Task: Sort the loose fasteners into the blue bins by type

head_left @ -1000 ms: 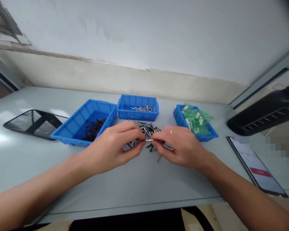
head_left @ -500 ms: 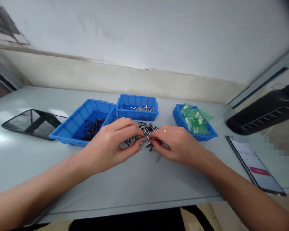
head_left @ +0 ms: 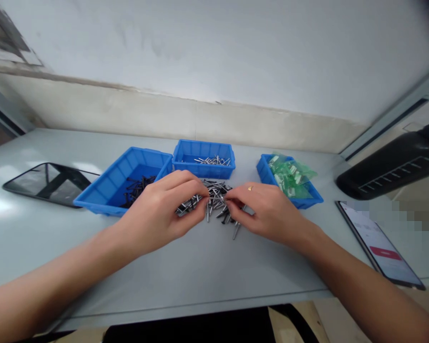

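My left hand point(head_left: 173, 205) is closed in a pinch above the left side of a pile of silver rivets and black screws point(head_left: 214, 209). Opposite it, my right hand point(head_left: 259, 209) pinches with thumb and forefinger over the pile's right side. A thin silver rivet point(head_left: 216, 198) spans the small gap between both sets of fingertips, an end in each. My fingers cover parts of the pile. Behind the left hand stands a blue bin point(head_left: 93, 207) of black screws. Past the pile, another blue bin point(head_left: 186, 168) holds silver rivets.
A third blue bin point(head_left: 266, 172), with green plastic packets point(head_left: 289, 176), stands at the right. A phone point(head_left: 382, 247) lies by the table's right edge, near a black bottle point(head_left: 389, 164). At left lies a dark glossy panel point(head_left: 50, 183). A wall backs the table.
My hands have drawn slightly apart and up from the pile. The thin silver rivet between the fingertips now shows plainly. Bins and phone have stayed put.
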A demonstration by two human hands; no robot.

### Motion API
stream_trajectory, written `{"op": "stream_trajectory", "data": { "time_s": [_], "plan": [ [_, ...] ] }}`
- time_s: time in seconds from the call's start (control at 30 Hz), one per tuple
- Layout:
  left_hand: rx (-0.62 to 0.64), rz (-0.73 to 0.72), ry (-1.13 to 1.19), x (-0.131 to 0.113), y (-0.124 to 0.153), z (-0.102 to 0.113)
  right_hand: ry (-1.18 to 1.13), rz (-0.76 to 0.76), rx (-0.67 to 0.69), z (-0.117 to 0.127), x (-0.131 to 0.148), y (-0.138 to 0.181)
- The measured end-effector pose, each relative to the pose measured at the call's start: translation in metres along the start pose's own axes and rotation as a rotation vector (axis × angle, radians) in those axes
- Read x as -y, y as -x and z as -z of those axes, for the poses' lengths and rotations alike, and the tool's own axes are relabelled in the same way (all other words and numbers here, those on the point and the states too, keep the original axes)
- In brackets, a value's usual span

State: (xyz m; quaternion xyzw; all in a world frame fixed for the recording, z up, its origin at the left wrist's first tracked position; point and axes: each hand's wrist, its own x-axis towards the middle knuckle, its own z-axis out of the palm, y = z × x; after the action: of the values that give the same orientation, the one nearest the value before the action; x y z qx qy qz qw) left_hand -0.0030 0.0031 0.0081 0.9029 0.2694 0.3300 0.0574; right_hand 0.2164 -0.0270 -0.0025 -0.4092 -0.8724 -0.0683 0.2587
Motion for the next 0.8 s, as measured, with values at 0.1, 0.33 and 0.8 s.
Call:
{"op": "stream_trajectory", "data": {
  "time_s": [0.1,0.33,0.8],
  "plan": [
    [0.028,0.029,-0.014,0.0025,0.0003,-0.0007,0.019,0.015,-0.058,0.0014,-0.0006,-0.0005],
    [0.167,-0.033,0.032,0.0039,-0.0002,-0.0065,-0.023,0.162,-0.226,0.0029,0.0006,0.0023],
    [0.053,-0.008,0.044,-0.0013,-0.0013,-0.0011,-0.044,0.072,-0.185,0.0054,-0.0012,-0.0002]
  ]
}}
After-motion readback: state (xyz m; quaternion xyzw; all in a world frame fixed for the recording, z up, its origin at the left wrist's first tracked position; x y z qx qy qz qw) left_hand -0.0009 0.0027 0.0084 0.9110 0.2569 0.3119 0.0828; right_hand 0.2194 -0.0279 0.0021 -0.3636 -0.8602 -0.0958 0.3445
